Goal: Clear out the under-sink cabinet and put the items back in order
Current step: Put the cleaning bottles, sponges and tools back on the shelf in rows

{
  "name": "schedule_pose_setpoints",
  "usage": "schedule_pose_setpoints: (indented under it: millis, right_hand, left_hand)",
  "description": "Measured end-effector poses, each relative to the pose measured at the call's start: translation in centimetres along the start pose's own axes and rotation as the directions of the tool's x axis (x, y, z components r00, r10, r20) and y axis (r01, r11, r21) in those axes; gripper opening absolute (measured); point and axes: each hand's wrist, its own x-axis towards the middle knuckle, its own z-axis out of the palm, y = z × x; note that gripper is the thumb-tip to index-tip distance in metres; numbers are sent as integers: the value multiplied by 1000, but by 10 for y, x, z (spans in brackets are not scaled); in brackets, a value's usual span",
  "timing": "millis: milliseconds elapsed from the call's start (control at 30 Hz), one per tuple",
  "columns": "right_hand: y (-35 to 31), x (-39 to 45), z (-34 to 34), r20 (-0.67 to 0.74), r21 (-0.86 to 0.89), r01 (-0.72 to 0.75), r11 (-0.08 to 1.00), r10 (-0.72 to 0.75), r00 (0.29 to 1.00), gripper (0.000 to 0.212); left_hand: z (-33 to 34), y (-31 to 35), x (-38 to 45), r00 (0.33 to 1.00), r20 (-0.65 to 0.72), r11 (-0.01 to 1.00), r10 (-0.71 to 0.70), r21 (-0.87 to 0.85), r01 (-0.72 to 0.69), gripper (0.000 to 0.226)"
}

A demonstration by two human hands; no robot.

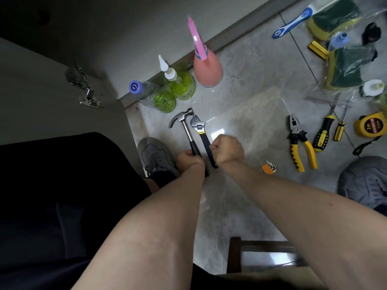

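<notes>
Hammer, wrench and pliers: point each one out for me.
hammer [181,119]: head view, on its metal head.
wrench [198,124]: head view, on its metal jaw end.
pliers [298,136]: head view, on the pivot above the yellow handles.

Floor tiles [247,84], by the cabinet door [52,97]: hammer [184,126] and wrench [201,132] side by side, hammer left. Left hand [187,159] on hammer handle, right hand [228,148] on wrench handle. Beyond them, three bottles [173,88] in a row along the baseboard, spray bottle [206,68] rightmost. Far right: pliers [299,141], two screwdrivers [324,132], tape measure [369,124]; bagged sponges [343,65] behind these. Hex keys [268,167] between wrench and pliers.
</notes>
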Motion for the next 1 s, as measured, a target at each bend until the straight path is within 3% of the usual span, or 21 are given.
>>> schedule_pose_setpoints:
  millis: [167, 267, 433, 533, 700, 833, 1000]
  right_hand:
    - [20, -6, -23, 30, 208, -38, 977, 32, 999, 11]
    - [51, -15, -49, -37, 174, -16, 985, 23, 999, 11]
    - [117, -35, -94, -196, 82, -14, 997, 30, 980, 13]
    - [148, -51, -108, -332, 75, -42, 996, 65, 941, 13]
    - [170, -71, -117, -417, 139, -186, 973, 228, 880, 27]
    - [168, -72, -126, -345, 278, -273, 921, 361, 867, 32]
    - [173, -66, -127, -198, 334, -388, 859, 467, 862, 37]
  left_hand:
    - [2, 9, -6, 997, -30, 998, 65, 22, -64, 20]
    - [9, 21, -14, 983, -40, 984, 180, 26, -179, 16]
    - [29, 34, -45, 903, 198, 905, 380, 122, -408, 17]
    - [42, 29, -70, 805, 406, 806, 434, 224, -547, 11]
    - [65, 12, -98, 660, 630, 634, 410, 324, -703, 28]
    - [79, -4, -108, 576, 711, 497, 402, 359, -790, 29]
    - [87, -21, -114, 415, 747, 177, 519, 381, -907, 40]
